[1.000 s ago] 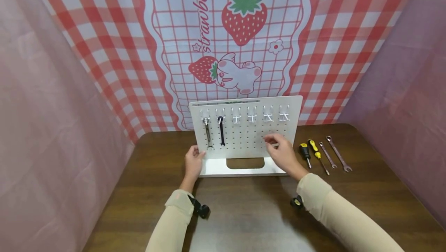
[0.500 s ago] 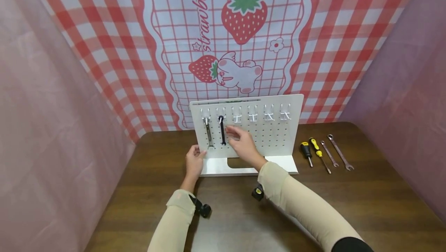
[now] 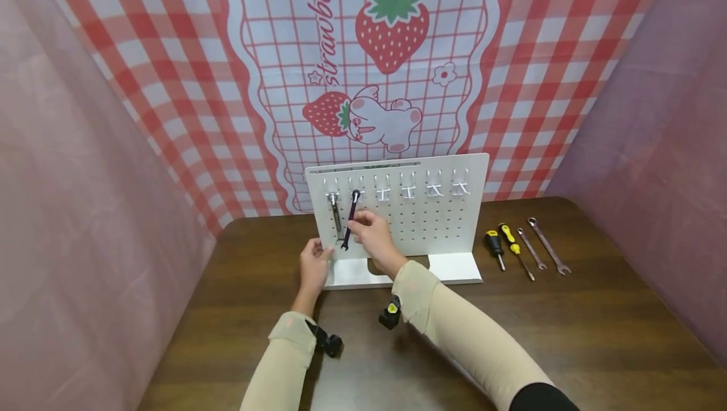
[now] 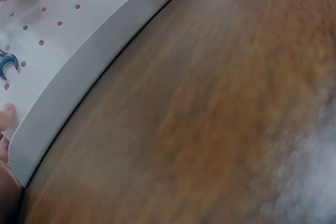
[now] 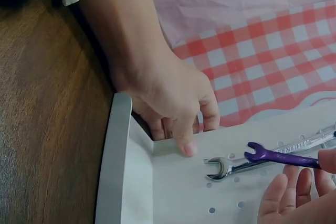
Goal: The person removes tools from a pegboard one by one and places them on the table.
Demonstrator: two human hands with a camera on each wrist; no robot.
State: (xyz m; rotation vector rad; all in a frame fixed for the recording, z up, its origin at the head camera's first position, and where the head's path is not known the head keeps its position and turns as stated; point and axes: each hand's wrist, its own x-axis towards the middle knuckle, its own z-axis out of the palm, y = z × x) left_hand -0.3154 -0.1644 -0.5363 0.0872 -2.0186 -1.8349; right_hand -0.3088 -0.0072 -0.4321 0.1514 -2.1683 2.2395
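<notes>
A white pegboard stand (image 3: 409,228) stands upright on the table. At its left edge my left hand (image 3: 314,267) grips it, thumb on the front face and fingers behind the edge, as the right wrist view shows. My right hand (image 3: 372,237) pinches a dark purple wrench (image 5: 286,158) by its shank. The upper end of that wrench is at the second hook from the left, and its lower end tilts out to the left. Beside it a silver wrench (image 3: 336,214) hangs from the leftmost hook, partly behind the purple one.
Several white hooks (image 3: 409,190) on the board's right side carry nothing. Right of the stand lie a stubby screwdriver (image 3: 495,249), a longer yellow-and-black screwdriver (image 3: 515,249), a small wrench (image 3: 531,249) and a larger wrench (image 3: 548,245). A checkered cloth (image 3: 187,83) hangs behind.
My right hand has moved left across the board and taken hold of the dark wrench, whose lower end has swung left. My left hand keeps its place on the board's edge.
</notes>
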